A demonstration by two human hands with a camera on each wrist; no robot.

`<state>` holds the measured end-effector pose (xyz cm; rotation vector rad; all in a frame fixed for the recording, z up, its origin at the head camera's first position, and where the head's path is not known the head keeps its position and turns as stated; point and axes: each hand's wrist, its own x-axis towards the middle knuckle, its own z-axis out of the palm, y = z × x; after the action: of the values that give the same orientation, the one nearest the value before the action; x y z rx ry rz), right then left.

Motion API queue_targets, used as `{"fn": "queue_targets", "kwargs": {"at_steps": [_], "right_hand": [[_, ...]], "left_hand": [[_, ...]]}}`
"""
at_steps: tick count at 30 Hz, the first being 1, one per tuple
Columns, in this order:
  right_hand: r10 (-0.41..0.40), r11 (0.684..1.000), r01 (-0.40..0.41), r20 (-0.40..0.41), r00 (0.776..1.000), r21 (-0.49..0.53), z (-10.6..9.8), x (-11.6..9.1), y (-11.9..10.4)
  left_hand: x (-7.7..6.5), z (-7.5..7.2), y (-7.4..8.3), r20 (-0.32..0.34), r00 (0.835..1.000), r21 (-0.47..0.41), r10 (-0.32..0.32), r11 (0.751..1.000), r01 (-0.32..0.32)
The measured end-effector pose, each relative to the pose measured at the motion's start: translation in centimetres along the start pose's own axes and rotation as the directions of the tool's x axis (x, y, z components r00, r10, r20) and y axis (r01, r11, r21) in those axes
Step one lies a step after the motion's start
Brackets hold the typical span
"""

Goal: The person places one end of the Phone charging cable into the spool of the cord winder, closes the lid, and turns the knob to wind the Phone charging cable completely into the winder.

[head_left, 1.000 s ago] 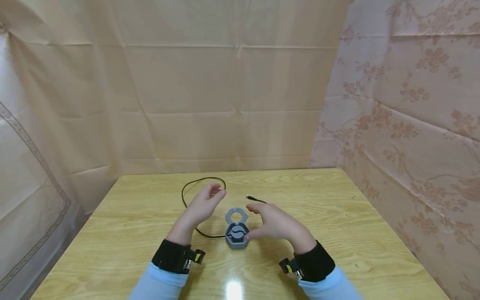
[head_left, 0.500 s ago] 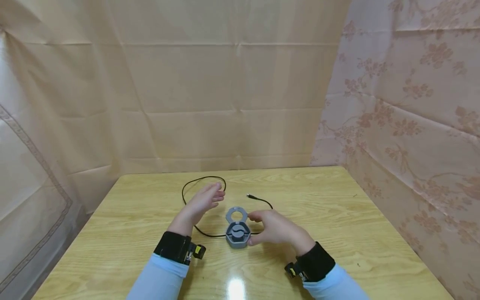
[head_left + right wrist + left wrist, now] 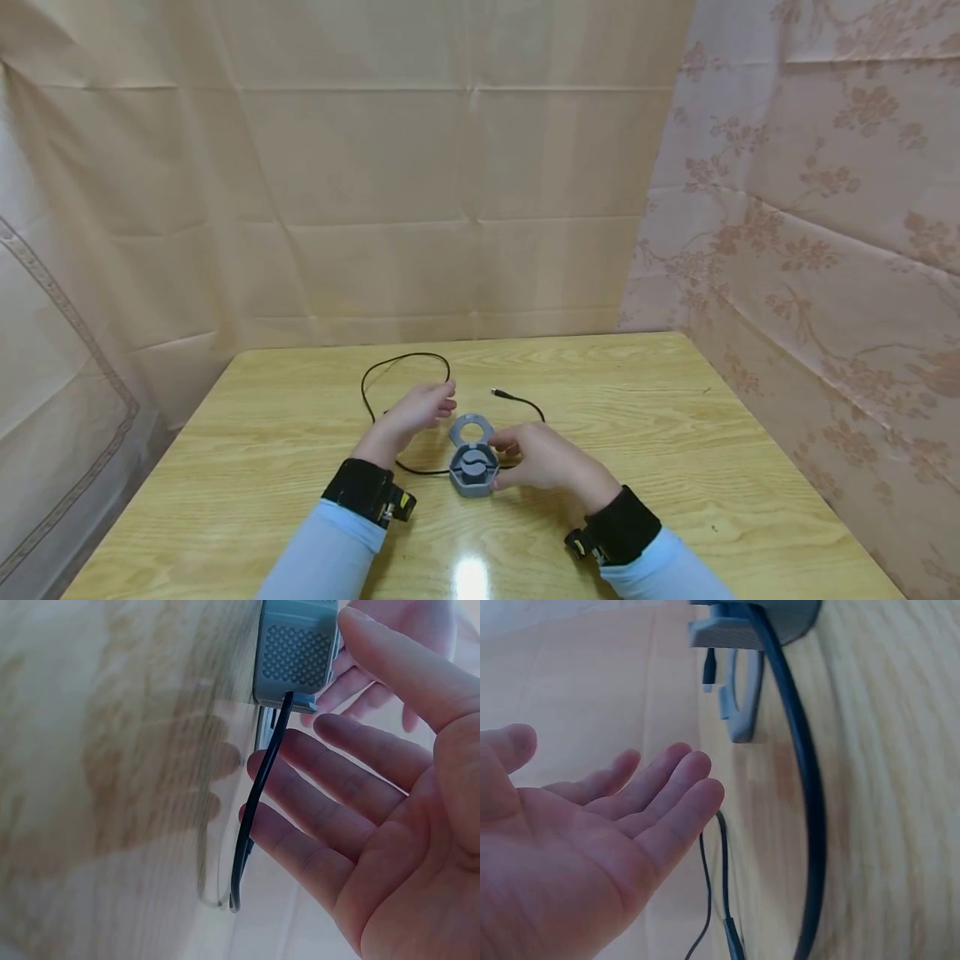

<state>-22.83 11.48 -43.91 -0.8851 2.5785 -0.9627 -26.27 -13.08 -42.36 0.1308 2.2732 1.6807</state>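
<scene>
A grey hexagonal cable winder (image 3: 472,483) lies on the table with its ring-shaped lid (image 3: 458,431) flipped back, away from the person. Inside its body is a round core with a curved slot. A black cable (image 3: 423,472) comes out on both sides. My left hand (image 3: 415,414) hovers left of the lid, palm turned inward, fingers extended and holding nothing; its palm (image 3: 577,862) fills the left wrist view's lower left. My right hand (image 3: 551,458) is at the winder's right side, thumb tip right at its edge. In the right wrist view its fingers (image 3: 322,802) spread loosely behind the cable.
The cable's left part loops (image 3: 405,357) toward the back of the wooden table (image 3: 637,400). Its plug end (image 3: 501,393) lies behind the right hand. A beige curtain (image 3: 360,208) hangs behind the table, with a floral cloth (image 3: 810,225) to the right.
My left hand has lowered slightly and moved toward the lid. The right hand has come down beside the winder, thumb shifting along its right edge. The winder has hardly moved.
</scene>
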Motion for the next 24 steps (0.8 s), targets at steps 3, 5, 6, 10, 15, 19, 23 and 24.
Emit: {"fn": "queue_targets", "kwargs": {"at_steps": [3, 5, 6, 10, 15, 19, 23, 24], "right_hand": [[0.007, 1.0, -0.007, -0.002, 1.0, 0.01, 0.0, 0.0, 0.0], [0.008, 1.0, -0.008, -0.005, 1.0, 0.012, 0.1, -0.1, -0.1], [0.007, 1.0, -0.007, -0.008, 1.0, 0.013, 0.1, -0.1, -0.1], [0.005, 1.0, -0.004, -0.012, 1.0, 0.008, 0.1, -0.1, -0.2], [0.013, 1.0, -0.013, -0.004, 1.0, -0.022, 0.2, 0.0, 0.0], [0.022, 0.999, -0.023, -0.005, 1.0, -0.047, 0.3, 0.1, 0.1], [0.014, 0.998, -0.015, -0.012, 1.0, -0.065, 0.4, 0.1, 0.2], [0.012, 0.997, -0.013, -0.013, 1.0, -0.07, 0.4, 0.1, 0.2]], "left_hand": [[0.4, 0.1, -0.3, -0.018, 0.999, 0.035, -0.028, 0.999, 0.029], [0.6, 0.1, -0.4, -0.03, 0.999, 0.066, -0.045, 0.997, 0.047], [0.7, 0.1, -0.5, -0.034, 0.998, 0.083, -0.051, 0.995, 0.054], [0.9, 0.1, -0.6, -0.038, 0.997, 0.142, -0.066, 0.987, 0.071], [1.1, 0.2, -0.6, -0.036, 0.997, 0.178, -0.069, 0.981, 0.075], [1.5, 0.2, -0.8, -0.038, 0.996, 0.202, -0.081, 0.975, 0.087], [1.9, 0.3, -1.0, -0.042, 0.995, 0.219, -0.09, 0.971, 0.097], [1.9, 0.3, -1.0, -0.042, 0.995, 0.22, -0.09, 0.971, 0.097]]}}
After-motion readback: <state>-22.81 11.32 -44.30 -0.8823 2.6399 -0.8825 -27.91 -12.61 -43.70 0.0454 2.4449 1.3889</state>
